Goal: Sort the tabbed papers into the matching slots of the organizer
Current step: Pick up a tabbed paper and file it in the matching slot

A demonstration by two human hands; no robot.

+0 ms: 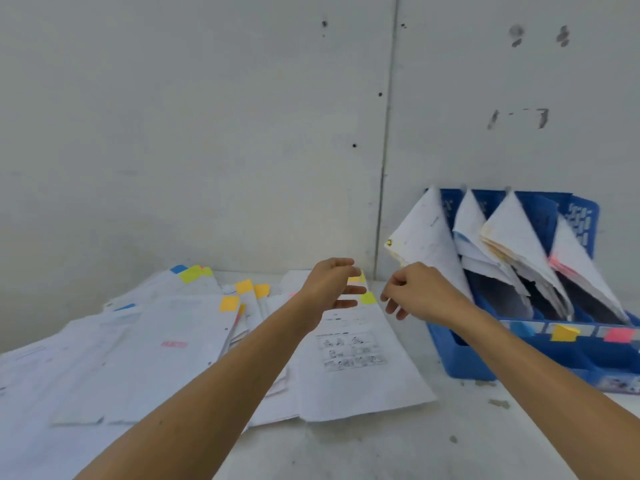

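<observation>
White papers with coloured tabs lie spread over the table [346, 452]. The nearest sheet [360, 368] has a printed grid and a yellow-green tab [367, 298] at its far edge. My left hand [334, 284] hovers over that edge with its fingers apart, holding nothing. Just right of the tab, my right hand [415, 292] has loosely curled fingers, and nothing shows in it. The blue organizer [464, 362] stands at the right, with blue, yellow [563, 333] and pink [619, 335] labels on its front rim. Papers [512, 233] lean in several slots.
A pale wall rises right behind the table. More tabbed sheets [166, 341] cover the left side, with yellow [229, 303], green [189, 274] and blue tabs at their far edges. Bare table surface shows in front, between my arms and the organizer.
</observation>
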